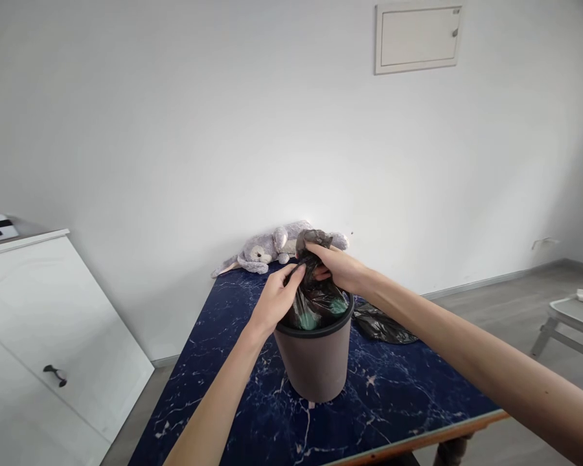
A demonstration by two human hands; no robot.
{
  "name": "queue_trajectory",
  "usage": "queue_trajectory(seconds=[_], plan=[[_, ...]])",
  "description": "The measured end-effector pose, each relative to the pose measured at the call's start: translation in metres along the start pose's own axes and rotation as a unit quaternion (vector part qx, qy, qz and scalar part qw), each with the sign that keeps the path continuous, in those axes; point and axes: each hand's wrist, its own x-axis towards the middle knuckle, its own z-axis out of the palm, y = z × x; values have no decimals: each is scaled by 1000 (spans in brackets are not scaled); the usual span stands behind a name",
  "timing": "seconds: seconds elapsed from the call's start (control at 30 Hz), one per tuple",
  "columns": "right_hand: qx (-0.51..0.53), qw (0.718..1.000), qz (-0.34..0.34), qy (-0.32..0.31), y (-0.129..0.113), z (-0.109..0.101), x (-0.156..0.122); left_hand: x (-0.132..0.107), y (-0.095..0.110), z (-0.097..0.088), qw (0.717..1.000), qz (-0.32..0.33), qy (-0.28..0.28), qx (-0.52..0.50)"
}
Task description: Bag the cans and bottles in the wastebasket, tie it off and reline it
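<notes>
A grey-brown trash bin (313, 369) with a black rim stands upright on the blue marbled table (214, 330). Inside it sits a black garbage bag (315, 304), with something green showing through the thin plastic. The bag's gathered top rises above the rim. My left hand (276, 298) pinches the bag's neck from the left, just over the rim. On the other side my right hand (337, 265) is closed around the gathered top, and some of its fingers are hidden by the plastic.
Behind the bin a grey plush bunny (267, 249) lies against the wall. Another black plastic bag (383, 323) lies flat right of the bin. A white cabinet (53, 336) stands at left, a light chair (576, 317) at right.
</notes>
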Motion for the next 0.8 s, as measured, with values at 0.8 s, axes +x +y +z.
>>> queue_trajectory(seconds=[0.8], plan=[[-45, 990, 25, -128, 3, 6, -14, -5, 0, -3, 994, 49, 90, 39]])
